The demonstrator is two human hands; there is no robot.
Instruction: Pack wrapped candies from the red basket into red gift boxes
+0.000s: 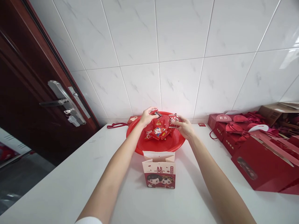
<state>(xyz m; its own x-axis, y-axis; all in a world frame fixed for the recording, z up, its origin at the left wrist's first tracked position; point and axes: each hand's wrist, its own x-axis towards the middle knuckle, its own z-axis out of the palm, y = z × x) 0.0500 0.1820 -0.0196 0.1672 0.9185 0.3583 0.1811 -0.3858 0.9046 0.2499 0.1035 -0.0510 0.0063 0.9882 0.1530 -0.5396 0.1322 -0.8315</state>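
A round red plastic basket [158, 146] stands near the wall on the white table. Several red wrapped packets [160, 132] lie inside it. My left hand [147, 116] is over the basket's back left part, its fingers closed on a small red and dark packet [157, 114]. At the back right of the basket, my right hand [185, 127] pinches a red and white packet [173, 120]. In front of the basket, between my forearms, an upright paper box [159, 174] with two cartoon figures stands with its top open.
Red gift boxes [263, 165] and an open brown carton [268, 113] stand on the right. Another red box [133, 120] with a ribbon [116, 125] is behind the basket at left. Beyond the table's left edge is a dark red door [30, 77].
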